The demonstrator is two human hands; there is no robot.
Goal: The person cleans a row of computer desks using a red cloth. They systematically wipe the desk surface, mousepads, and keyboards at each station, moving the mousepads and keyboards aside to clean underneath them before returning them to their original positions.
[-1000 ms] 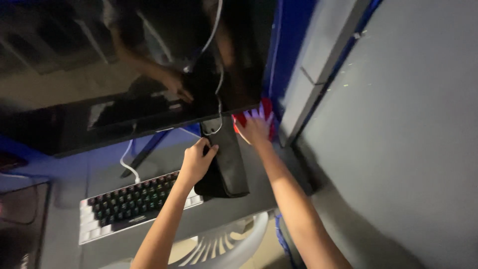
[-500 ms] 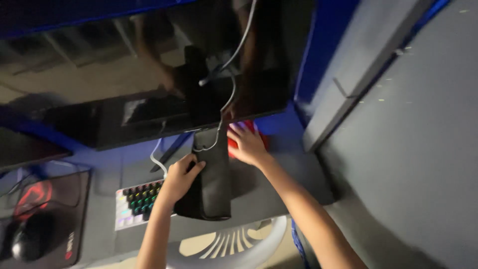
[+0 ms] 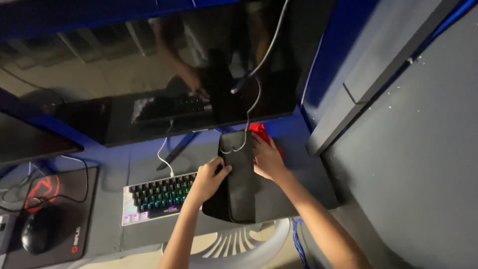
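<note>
So the black folded mouse pad sits on the counter just right of the backlit keyboard, under the big monitor. Left hand has fingers curled on its left edge, right hand lies flat, fingers together, over a red cloth.

At mid-frame, the left hand gripped a black mat that stood on edge. The right hand pressed a red cloth just beside it, right of the keyboard.
</note>
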